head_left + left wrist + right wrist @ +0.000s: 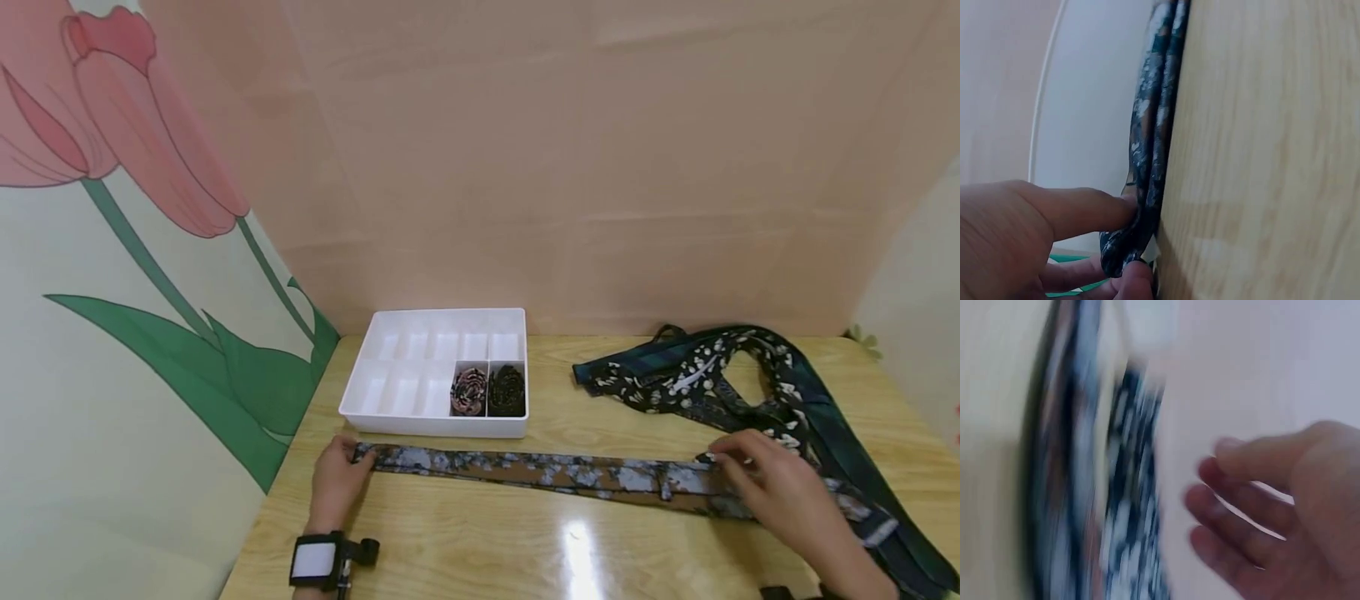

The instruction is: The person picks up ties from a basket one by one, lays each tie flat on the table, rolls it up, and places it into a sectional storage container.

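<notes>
A brown necktie with blue-grey flowers (pixel 555 472) lies stretched lengthwise across the table, folded in layers. My left hand (pixel 340 482) pinches its left end between thumb and fingers, and in the left wrist view the doubled tie (pixel 1150 106) runs away from the fingertips. Over the right part of the tie is my right hand (pixel 783 493). In the right wrist view that hand (pixel 1285 500) has loosely bent fingers with nothing between them, apart from the blurred fabric. The tie's far right end passes behind the right forearm.
Behind the tie stands a white compartment tray (pixel 435 427) holding a pink-and-black rolled tie (pixel 468 392) and a dark rolled tie (pixel 507 390). At the right lie a black tie with white flowers (pixel 675 385) and a dark green tie (pixel 832 425). A wall (pixel 570 167) rises behind the table.
</notes>
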The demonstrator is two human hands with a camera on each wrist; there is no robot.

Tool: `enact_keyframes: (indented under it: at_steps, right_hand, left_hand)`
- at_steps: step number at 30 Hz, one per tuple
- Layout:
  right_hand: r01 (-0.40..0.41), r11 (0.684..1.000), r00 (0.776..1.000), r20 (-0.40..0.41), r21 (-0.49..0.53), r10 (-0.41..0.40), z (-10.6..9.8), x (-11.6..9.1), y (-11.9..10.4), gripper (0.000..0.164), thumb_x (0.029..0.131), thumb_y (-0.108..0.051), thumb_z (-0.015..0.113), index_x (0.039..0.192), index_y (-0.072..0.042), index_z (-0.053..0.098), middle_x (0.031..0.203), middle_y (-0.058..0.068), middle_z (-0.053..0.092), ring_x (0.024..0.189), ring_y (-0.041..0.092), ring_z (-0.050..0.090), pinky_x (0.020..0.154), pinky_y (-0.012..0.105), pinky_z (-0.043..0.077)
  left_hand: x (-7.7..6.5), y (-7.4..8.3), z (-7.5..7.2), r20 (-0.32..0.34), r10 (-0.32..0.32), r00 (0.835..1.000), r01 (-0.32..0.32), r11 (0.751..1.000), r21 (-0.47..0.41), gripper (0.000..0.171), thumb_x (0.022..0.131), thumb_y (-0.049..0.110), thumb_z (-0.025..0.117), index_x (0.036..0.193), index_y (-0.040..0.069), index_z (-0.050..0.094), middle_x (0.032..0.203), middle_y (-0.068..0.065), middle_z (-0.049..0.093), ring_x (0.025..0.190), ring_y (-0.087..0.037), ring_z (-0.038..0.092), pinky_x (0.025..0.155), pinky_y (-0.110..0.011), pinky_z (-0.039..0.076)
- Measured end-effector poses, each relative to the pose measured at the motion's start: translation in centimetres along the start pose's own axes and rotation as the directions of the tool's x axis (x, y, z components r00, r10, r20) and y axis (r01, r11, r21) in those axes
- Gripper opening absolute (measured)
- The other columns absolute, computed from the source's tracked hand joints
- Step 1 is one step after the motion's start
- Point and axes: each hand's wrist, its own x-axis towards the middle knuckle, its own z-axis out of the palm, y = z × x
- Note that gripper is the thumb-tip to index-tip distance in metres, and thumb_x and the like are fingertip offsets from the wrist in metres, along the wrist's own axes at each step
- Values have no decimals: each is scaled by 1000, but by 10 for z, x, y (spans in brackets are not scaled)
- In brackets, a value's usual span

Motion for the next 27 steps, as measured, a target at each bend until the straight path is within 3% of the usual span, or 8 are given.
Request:
enact_keyframes:
  at_steps: [3, 6, 9, 12, 15, 19, 23, 27]
  right_hand:
    - [132, 969, 968, 183, 207, -171, 12, 12, -55, 14, 97, -8, 76, 106, -19, 75, 98, -4, 75, 77, 1, 64, 61, 25, 54]
    - [249, 888, 878, 298, 386, -375, 34, 22, -107, 11, 101, -13, 72, 109, -21, 74, 99, -7, 76, 82, -3, 65, 66, 23, 56]
    - [382, 820, 790, 310, 425, -529, 62, 30, -152, 9, 102, -15, 71, 108, -21, 74, 101, -10, 74, 88, -4, 64, 72, 23, 58]
    - [483, 795, 743, 308, 367, -594, 91, 37, -188, 10, 102, -15, 72, 110, -21, 74, 106, -10, 71, 94, 0, 63, 78, 23, 57]
    - [552, 791, 729, 309, 263, -611, 118, 45, -209, 16, 102, -17, 72, 118, -19, 74, 119, -6, 67, 107, 9, 63, 90, 28, 57]
    - [576, 807, 746, 319, 129, -584, 145, 50, -215, 25, 102, -21, 72, 127, -16, 73, 130, -1, 65, 116, 17, 58, 100, 36, 54]
    - [572, 813, 754, 321, 109, -573, 154, 52, -212, 28, 101, -21, 72, 129, -15, 74, 131, 0, 65, 115, 18, 56, 101, 38, 53]
    - [558, 820, 762, 309, 131, -568, 157, 53, -212, 28, 100, -19, 73, 128, -15, 74, 130, 0, 66, 115, 18, 57, 101, 39, 53]
  left_hand:
    - [-2, 5, 4, -27, -3, 1000, 4, 1000, 24, 30, 94, 14, 77, 111, -6, 63, 96, -21, 67, 86, -34, 66, 74, -48, 54]
    - [-4, 10, 8, -77, 18, 997, -15, 999, 41, 26, 92, 10, 78, 107, -2, 60, 96, -18, 63, 86, -33, 64, 72, -45, 52]
    - [-8, 15, 11, -121, 86, 989, -77, 994, 76, 22, 91, 4, 77, 104, -1, 59, 98, -18, 60, 86, -34, 64, 72, -47, 53]
    - [-11, 18, 14, -133, 153, 979, -139, 984, 111, 19, 90, -1, 76, 103, 1, 62, 100, -18, 60, 85, -33, 64, 70, -48, 53]
    - [-13, 20, 17, -119, 175, 977, -160, 979, 126, 18, 89, -3, 77, 102, 1, 65, 101, -18, 60, 83, -32, 64, 69, -47, 54]
    - [-15, 21, 21, -77, 160, 984, -152, 983, 99, 15, 90, 4, 78, 102, 2, 69, 102, -16, 59, 84, -27, 63, 73, -46, 56]
    - [-18, 24, 23, -67, 194, 979, -189, 979, 82, 8, 94, 9, 74, 100, 4, 77, 99, -11, 61, 83, -22, 61, 75, -42, 55]
    - [-17, 25, 22, -75, 224, 972, -217, 972, 95, 12, 96, 4, 71, 105, 1, 76, 94, -10, 64, 82, -21, 62, 73, -40, 53]
